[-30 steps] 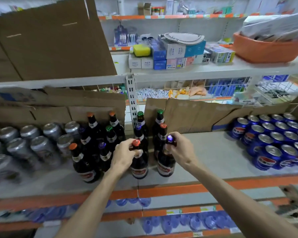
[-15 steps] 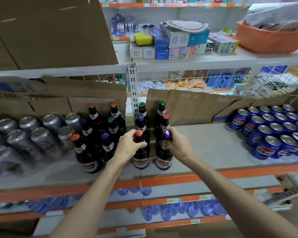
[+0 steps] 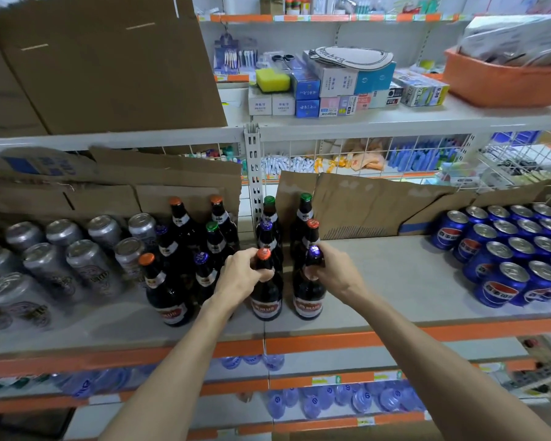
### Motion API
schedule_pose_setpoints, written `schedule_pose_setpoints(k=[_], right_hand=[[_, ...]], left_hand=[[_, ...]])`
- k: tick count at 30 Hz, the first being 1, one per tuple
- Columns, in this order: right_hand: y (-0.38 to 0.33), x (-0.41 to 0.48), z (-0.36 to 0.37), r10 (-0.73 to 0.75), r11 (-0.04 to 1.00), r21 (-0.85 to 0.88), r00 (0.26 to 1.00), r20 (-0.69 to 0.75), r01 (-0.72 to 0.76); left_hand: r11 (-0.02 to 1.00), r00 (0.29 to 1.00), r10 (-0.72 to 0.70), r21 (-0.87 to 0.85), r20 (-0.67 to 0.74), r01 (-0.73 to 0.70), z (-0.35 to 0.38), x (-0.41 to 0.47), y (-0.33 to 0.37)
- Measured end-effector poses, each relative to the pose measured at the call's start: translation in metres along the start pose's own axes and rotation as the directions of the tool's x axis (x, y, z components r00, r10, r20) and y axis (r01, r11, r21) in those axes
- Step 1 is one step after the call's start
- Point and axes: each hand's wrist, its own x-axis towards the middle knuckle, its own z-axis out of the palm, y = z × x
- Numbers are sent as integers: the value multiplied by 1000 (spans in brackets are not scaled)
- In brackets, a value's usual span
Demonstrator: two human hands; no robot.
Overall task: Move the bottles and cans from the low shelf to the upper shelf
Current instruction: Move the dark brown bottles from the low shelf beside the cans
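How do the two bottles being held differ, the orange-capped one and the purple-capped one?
The orange-capped bottle has an orange cap, the purple-capped bottle a shiny purple one. The left hand holds the orange-capped bottle, the right hand the purple-capped bottle. Both are dark glass with red labels, upright on the shelf, held at the neck.

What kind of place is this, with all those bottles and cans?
Most likely a small shop: metal shelves edged with orange price strips, rows of dark bottles, stacked blue cans all alike, and boxed goods on the shelf above.
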Motion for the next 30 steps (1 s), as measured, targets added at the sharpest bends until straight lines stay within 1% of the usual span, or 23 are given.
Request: schedule_pose_setpoints(k=[4,10,14,17,21,23,26,30], right_hand=[[2,0,1,-18,1000,21,1000,2,18],[7,-2,4,-1,999,49,1000,2,1],[9,-4,5,1,998,60,1000,3,-1],[11,-7,8,-3,998,59,1000,-31,5],[15,-5,5,60,994,101,995,-76,-52],[14,-4,4,61,993,101,996,-61,-54],[11,-1,6,24,997,76,1000,-21,-22],[10,3,5,11,999,43,1000,6,-11]], left_hand=[[1000,1000,14,4,25,-14,-1,3,1],[999,998,28,42,54,-30,-3,2,0],[997,1000,31,77,4,-31,1,-4,4],[996,999,29,91,-37,-26,4,-8,8],[996,998,28,89,-59,-22,6,-11,10],[994,997,29,109,-73,-21,7,-12,11],[992,994,29,123,-102,-17,7,-10,9],[991,997,36,132,-68,-26,5,-6,3]])
